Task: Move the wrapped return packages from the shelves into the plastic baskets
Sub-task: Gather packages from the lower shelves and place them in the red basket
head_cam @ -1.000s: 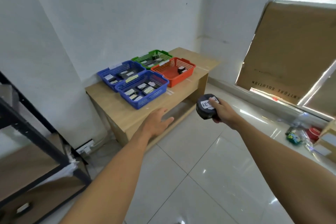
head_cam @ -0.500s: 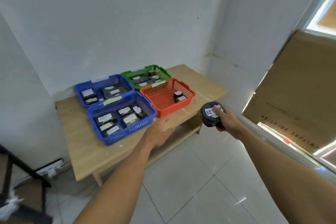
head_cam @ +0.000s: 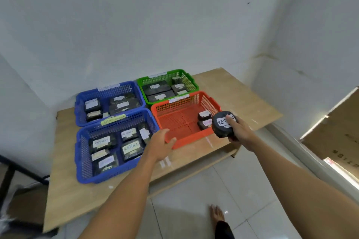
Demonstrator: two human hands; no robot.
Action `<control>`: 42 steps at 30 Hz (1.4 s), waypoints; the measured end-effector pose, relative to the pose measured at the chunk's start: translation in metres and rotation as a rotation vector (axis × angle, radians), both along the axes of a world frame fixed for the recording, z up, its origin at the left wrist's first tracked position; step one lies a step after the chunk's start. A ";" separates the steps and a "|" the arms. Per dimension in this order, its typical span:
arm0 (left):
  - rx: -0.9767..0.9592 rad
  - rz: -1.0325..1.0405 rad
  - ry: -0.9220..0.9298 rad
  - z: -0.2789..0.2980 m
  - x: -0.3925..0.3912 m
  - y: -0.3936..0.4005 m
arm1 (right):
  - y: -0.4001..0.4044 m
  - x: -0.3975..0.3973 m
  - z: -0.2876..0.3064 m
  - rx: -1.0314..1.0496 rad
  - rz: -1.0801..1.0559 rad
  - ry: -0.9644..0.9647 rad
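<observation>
1. White walls (head_cam: 174, 25) are meeting in a corner behind a low wooden desk (head_cam: 242, 95), which is standing on a pale tiled floor (head_cam: 242, 190).
2. Four plastic baskets are sitting together on the desk in a two-by-two block, their sides touching or nearly so.
3. Nearest on the left, the front blue basket (head_cam: 81, 153) is holding several dark wrapped packages with white labels, some reading RETURN.
4. Behind it, the rear blue basket (head_cam: 108, 91) is carrying more labelled dark packages.
5. At the back right, the green basket (head_cam: 190, 79) is holding flat dark packages too.
6. In front of the green one, the orange basket (head_cam: 174, 120) is lying mostly bare, with two small wrapped packages (head_cam: 204, 120) sitting in its right end.
7. Reaching forward, the left hand (head_cam: 161, 145) is curling its fingers over the near rim of the orange basket and gripping it.
8. Stretched out beside it, the right hand (head_cam: 240, 129) is clutching a round black wrapped package (head_cam: 221, 124) with a white RETURN label, holding it in the air at the basket's right end, just above the rim.
9. A bare foot (head_cam: 217, 214) is showing on the tiles at the bottom edge.
</observation>
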State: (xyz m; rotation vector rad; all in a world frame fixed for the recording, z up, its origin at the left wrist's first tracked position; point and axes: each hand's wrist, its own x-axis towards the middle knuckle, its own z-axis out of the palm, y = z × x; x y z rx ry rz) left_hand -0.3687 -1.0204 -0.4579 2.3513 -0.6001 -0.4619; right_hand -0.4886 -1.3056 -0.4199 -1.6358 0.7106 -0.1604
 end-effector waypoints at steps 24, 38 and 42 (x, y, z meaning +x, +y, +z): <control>-0.116 0.876 0.288 -0.084 0.130 -0.084 | -0.108 0.254 -0.103 -0.160 0.237 0.273; -0.180 0.954 0.166 -0.091 0.130 -0.094 | -0.089 0.285 -0.129 -0.671 0.321 0.434; -0.198 0.948 0.159 -0.092 0.129 -0.094 | -0.088 0.285 -0.131 -0.746 0.308 0.467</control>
